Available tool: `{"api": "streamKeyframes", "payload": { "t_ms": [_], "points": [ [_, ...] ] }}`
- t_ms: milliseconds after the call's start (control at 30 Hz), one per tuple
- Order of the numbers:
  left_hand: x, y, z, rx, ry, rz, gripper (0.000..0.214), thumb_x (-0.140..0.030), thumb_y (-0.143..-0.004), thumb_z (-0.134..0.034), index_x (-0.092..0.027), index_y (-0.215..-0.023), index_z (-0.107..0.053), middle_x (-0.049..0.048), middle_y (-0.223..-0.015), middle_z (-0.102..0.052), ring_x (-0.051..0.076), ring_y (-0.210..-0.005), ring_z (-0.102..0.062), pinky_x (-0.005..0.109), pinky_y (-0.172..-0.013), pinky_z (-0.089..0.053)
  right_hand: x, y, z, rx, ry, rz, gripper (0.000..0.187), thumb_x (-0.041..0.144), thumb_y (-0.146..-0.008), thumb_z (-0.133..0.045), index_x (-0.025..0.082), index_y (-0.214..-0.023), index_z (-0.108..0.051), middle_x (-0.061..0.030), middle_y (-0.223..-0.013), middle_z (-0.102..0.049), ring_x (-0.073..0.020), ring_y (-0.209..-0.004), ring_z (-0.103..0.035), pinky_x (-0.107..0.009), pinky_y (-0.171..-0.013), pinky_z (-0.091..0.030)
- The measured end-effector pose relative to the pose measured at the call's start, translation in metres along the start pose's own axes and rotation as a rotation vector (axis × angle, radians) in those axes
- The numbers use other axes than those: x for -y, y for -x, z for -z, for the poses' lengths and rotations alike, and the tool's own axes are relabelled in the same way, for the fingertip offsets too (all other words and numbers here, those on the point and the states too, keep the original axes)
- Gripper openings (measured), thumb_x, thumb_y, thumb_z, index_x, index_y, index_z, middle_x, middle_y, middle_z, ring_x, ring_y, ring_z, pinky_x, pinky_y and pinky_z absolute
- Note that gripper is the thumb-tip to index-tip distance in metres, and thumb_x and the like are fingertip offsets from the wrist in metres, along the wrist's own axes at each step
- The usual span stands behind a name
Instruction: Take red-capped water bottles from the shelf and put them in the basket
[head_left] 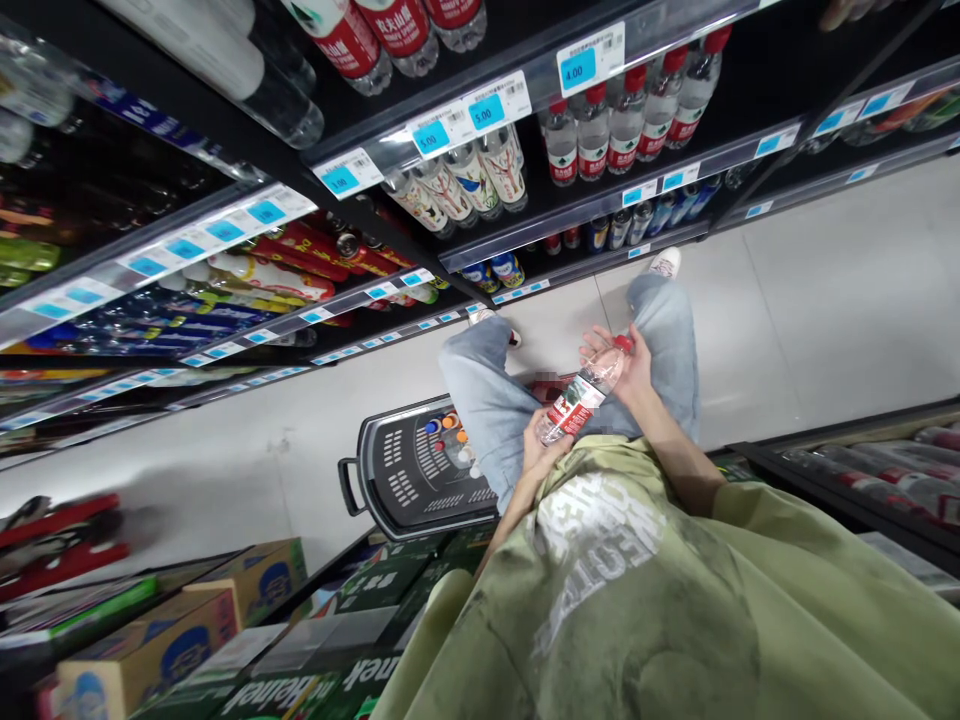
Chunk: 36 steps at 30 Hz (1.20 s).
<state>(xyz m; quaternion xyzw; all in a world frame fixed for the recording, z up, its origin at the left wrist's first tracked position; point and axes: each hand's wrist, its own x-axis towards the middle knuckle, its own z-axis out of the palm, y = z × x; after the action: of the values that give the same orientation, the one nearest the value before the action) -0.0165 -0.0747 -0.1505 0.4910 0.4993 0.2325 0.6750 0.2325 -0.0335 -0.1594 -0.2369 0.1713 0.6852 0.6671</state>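
Note:
A clear plastic water bottle (576, 402) with a red cap and a red, white and green label lies tilted across my lap. Its base sits in my left hand (538, 446), whose fingers wrap round the lower end. Near the cap, my right hand (634, 372) supports the neck between thumb and palm, its other fingers loosely spread behind. Beside my left leg stands a black shopping basket (401, 485) with a handle, holding several bottles with orange, blue and red caps at its right end.
Shelves of drinks rise ahead; a shelf edge with price tags (480, 115) runs above several red-capped water bottles (622, 130). Pale floor tiles (795, 270) lie between the rows. Behind me are green beer cartons (300, 680), cardboard boxes (161, 640) and a lower shelf of bottles (892, 480).

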Motion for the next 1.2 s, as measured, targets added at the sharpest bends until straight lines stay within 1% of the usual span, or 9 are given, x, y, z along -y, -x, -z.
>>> {"api": "streamKeyframes", "payload": {
  "t_ms": [100,267,400,567,733,867,1000,1100,1200],
  "points": [
    [-0.005,0.001,-0.002,0.032,0.072,0.037,0.064,-0.060,-0.069,-0.088,-0.020,-0.110,-0.060,0.0015,-0.073,-0.066,0.017,-0.051,-0.055,0.034,-0.051,-0.044,0.000,0.001,0.000,0.019,0.000,-0.002,0.057,0.064,-0.101,-0.047,0.017,-0.123,-0.070,-0.0133,-0.100,-0.083,-0.0280,-0.082,-0.080,-0.043,-0.074,-0.068],
    [-0.013,0.000,-0.004,0.036,0.067,0.071,0.065,-0.067,-0.068,-0.086,-0.022,-0.106,-0.059,0.0008,-0.067,-0.063,0.018,-0.051,-0.056,0.035,-0.051,-0.045,-0.001,0.002,-0.001,0.018,0.017,0.006,0.060,0.067,-0.101,-0.044,0.017,-0.121,-0.071,-0.0140,-0.103,-0.083,-0.0282,-0.085,-0.080,-0.043,-0.075,-0.068],
    [-0.013,-0.001,-0.004,0.039,0.043,0.050,0.066,-0.072,-0.068,-0.085,-0.024,-0.105,-0.059,0.0020,-0.072,-0.066,0.017,-0.051,-0.055,0.035,-0.050,-0.047,-0.001,0.002,-0.002,-0.007,0.034,0.015,0.060,0.067,-0.101,-0.044,0.017,-0.120,-0.071,-0.0133,-0.103,-0.083,-0.0275,-0.084,-0.080,-0.042,-0.075,-0.068],
    [-0.009,-0.002,-0.004,0.046,0.059,0.001,0.064,-0.070,-0.071,-0.086,-0.023,-0.104,-0.059,0.0032,-0.071,-0.067,0.017,-0.048,-0.054,0.036,-0.046,-0.045,-0.001,0.004,-0.005,-0.035,0.051,0.032,0.058,0.064,-0.102,-0.044,0.017,-0.121,-0.072,-0.0135,-0.102,-0.083,-0.0278,-0.083,-0.080,-0.042,-0.074,-0.067],
    [-0.010,-0.002,-0.004,0.040,0.035,0.008,0.066,-0.072,-0.070,-0.085,-0.022,-0.106,-0.060,0.0036,-0.073,-0.070,0.017,-0.049,-0.056,0.035,-0.047,-0.047,-0.001,0.004,-0.006,-0.039,0.052,0.031,0.056,0.065,-0.101,-0.048,0.018,-0.119,-0.072,-0.0131,-0.103,-0.083,-0.0273,-0.083,-0.080,-0.041,-0.074,-0.067],
    [-0.009,-0.001,-0.004,0.026,0.026,0.002,0.065,-0.072,-0.070,-0.084,-0.023,-0.106,-0.062,0.0040,-0.076,-0.072,0.017,-0.048,-0.056,0.036,-0.045,-0.047,-0.001,0.004,-0.005,-0.034,0.048,0.024,0.054,0.064,-0.101,-0.046,0.019,-0.118,-0.072,-0.0119,-0.104,-0.083,-0.0266,-0.084,-0.080,-0.041,-0.074,-0.067],
    [-0.005,-0.001,-0.003,0.031,0.054,-0.003,0.066,-0.070,-0.071,-0.086,-0.020,-0.108,-0.062,0.0048,-0.074,-0.071,0.017,-0.048,-0.056,0.036,-0.046,-0.047,-0.001,0.004,-0.005,-0.021,0.039,0.021,0.052,0.063,-0.100,-0.049,0.020,-0.119,-0.071,-0.0118,-0.104,-0.083,-0.0271,-0.084,-0.080,-0.042,-0.074,-0.067],
    [-0.002,-0.002,-0.001,0.041,0.042,0.008,0.069,-0.071,-0.072,-0.086,-0.019,-0.111,-0.062,0.0071,-0.078,-0.073,0.019,-0.050,-0.057,0.038,-0.048,-0.049,-0.001,0.004,-0.006,-0.028,0.031,0.019,0.052,0.062,-0.100,-0.049,0.019,-0.120,-0.070,-0.0122,-0.103,-0.083,-0.0276,-0.084,-0.080,-0.043,-0.073,-0.068],
    [-0.002,-0.002,0.001,0.046,0.011,0.028,0.070,-0.072,-0.072,-0.085,-0.020,-0.113,-0.063,0.0080,-0.081,-0.073,0.020,-0.052,-0.058,0.041,-0.051,-0.051,-0.001,0.004,-0.007,-0.030,0.033,0.022,0.052,0.062,-0.100,-0.048,0.019,-0.119,-0.071,-0.0126,-0.103,-0.083,-0.0278,-0.083,-0.080,-0.043,-0.073,-0.068]
  ]
}}
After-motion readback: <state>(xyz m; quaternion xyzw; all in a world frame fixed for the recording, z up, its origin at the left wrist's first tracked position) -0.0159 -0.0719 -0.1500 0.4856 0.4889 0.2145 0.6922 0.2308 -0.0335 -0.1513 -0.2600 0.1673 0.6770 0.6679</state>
